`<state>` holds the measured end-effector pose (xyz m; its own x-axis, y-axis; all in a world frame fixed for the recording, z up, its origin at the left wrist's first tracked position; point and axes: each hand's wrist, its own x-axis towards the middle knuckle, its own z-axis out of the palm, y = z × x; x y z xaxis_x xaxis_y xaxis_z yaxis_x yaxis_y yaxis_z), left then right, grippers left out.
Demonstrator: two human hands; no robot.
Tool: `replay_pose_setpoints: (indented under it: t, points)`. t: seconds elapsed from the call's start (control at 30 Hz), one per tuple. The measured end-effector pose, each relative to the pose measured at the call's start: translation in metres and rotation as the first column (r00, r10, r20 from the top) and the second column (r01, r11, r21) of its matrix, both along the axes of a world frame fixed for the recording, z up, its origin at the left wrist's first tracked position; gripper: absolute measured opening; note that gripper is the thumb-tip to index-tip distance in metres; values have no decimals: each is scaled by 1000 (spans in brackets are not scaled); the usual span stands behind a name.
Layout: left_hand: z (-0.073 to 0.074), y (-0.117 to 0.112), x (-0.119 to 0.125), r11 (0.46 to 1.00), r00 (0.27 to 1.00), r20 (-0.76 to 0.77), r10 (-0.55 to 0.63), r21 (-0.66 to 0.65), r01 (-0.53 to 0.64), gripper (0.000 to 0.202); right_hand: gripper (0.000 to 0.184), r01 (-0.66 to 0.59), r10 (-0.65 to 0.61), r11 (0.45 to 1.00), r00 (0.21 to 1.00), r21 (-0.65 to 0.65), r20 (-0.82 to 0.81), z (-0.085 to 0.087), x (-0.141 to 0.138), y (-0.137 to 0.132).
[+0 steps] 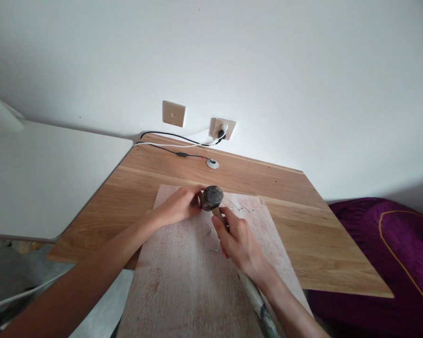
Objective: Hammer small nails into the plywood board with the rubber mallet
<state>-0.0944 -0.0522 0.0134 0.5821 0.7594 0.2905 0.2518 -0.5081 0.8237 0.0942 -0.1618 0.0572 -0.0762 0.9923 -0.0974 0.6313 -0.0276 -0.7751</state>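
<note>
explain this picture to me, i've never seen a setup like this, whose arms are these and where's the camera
There's no machine here: these are a person's own bare hands, seen from one camera worn on their head, looking forward and down. The right hand grips a hammer by its handle. The left hand is close beside the hammer's head; whatever its fingers may hold is hidden. Below both is a pale, worn board, lying partly over a wooden tabletop. A few small pieces, apparently nails, lie on the board.
</note>
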Motion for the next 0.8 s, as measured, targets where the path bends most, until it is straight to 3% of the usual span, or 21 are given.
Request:
replay_pose_setpoints:
  t: [0.4,0.8]
  points:
    - [-9,4,-1,1000,1000,31,2,10,-2,43,20,-16,14,992,1000,128,19,-4,-5,-5]
    - [-11,4,-2,1000,999,39,11,15,-11,41,20,-13,11,994,1000,112,12,-3,-5,-8]
